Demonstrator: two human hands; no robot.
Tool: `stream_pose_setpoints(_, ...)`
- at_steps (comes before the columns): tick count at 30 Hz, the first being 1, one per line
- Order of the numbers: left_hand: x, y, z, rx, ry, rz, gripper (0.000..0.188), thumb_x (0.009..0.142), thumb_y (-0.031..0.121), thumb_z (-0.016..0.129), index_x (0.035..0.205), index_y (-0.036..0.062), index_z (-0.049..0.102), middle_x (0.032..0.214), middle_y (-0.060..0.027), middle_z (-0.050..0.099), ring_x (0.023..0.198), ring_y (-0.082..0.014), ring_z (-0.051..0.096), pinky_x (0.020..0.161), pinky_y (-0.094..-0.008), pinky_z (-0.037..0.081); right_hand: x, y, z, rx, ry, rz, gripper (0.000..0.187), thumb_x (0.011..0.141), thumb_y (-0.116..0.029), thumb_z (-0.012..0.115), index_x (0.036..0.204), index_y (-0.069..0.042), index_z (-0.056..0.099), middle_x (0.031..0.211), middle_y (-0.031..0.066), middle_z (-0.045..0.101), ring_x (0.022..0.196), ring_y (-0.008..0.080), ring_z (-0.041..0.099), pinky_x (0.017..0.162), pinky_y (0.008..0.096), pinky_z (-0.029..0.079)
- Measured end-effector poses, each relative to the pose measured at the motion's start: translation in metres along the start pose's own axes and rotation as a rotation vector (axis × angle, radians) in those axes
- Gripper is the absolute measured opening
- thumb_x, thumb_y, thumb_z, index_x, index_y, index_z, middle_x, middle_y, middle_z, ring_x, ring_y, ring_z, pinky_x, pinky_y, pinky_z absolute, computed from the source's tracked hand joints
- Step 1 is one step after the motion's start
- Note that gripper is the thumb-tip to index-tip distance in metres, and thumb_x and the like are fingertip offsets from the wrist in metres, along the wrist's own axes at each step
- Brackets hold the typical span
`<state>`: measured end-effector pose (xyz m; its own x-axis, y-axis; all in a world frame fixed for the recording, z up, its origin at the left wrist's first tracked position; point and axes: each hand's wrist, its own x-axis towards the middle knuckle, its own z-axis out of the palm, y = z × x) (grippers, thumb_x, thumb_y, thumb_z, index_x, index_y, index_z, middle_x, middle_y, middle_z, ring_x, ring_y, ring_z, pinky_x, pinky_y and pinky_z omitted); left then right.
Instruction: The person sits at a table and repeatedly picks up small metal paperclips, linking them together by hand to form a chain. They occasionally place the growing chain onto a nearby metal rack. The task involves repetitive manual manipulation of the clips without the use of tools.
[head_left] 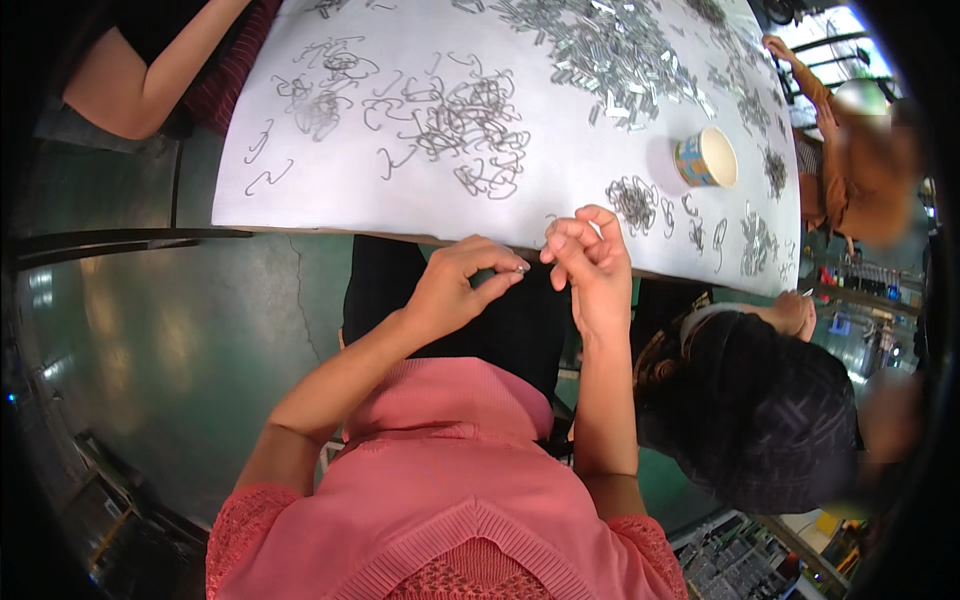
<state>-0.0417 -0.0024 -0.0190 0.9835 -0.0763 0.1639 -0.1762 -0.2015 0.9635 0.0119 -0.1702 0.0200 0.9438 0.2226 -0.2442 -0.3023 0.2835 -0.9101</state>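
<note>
My left hand is just off the table's near edge, thumb and forefinger pinched on a small shiny metal piece. Close beside it, my right hand is raised with its fingers curled in toward the thumb. Whatever those fingertips hold, if anything, is too small to make out. On the white tabletop beyond my hands lies a loose heap of bent wire hooks. A smaller pile of wire hooks sits ahead of my right hand.
A paper cup stands on the right side of the table. Many short metal pieces spread across the far side. A person in a dark patterned cap works close on my right. Another person's arm shows at the far left.
</note>
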Motion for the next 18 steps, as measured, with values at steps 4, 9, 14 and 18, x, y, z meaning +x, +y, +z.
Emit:
stream_pose_setpoints(4,-0.001,0.004,0.008,-0.027,-0.017,-0.114,0.018,0.079,0.003,0.070,0.097,0.0053,0.070,0.090,-0.0062,0.069,0.080,-0.0161,0.063,0.072,-0.0289,0.050,-0.039,0.012,-0.005,0.011,0.067,-0.056,0.031,0.083,0.003,0.064,0.107,-0.006,0.046,0.091,0.0111,0.063,0.070,0.0138,0.062,0.047,0.0200,0.044)
stream_pose_setpoints(9,-0.002,0.006,0.019,0.070,0.007,0.016,0.021,0.078,0.002,0.070,0.099,0.0061,0.070,0.089,-0.0057,0.069,0.078,-0.0154,0.062,0.070,-0.0279,0.049,-0.050,0.025,-0.008,0.051,0.150,-0.111,0.027,0.084,0.004,0.063,0.103,-0.007,0.047,0.091,0.0100,0.063,0.072,0.0134,0.063,0.048,0.0203,0.047)
stream_pose_setpoints(14,-0.005,0.012,0.027,0.087,-0.023,0.031,0.032,0.078,0.002,0.069,0.109,0.0070,0.066,0.092,-0.0061,0.068,0.082,-0.0165,0.061,0.073,-0.0293,0.049,-0.050,0.030,-0.006,0.054,0.165,-0.269,0.024,0.086,0.005,0.061,0.100,-0.006,0.045,0.093,0.0096,0.060,0.075,0.0138,0.062,0.056,0.0227,0.052)
stream_pose_setpoints(18,0.008,0.007,0.014,0.115,0.015,0.119,0.034,0.083,0.005,0.063,0.117,0.0058,0.062,0.098,-0.0089,0.065,0.089,-0.0196,0.060,0.081,-0.0318,0.047,-0.058,0.033,-0.002,-0.028,0.157,-0.465,0.024,0.086,0.008,0.060,0.099,-0.004,0.043,0.099,0.0125,0.057,0.080,0.0145,0.061,0.063,0.0237,0.053)
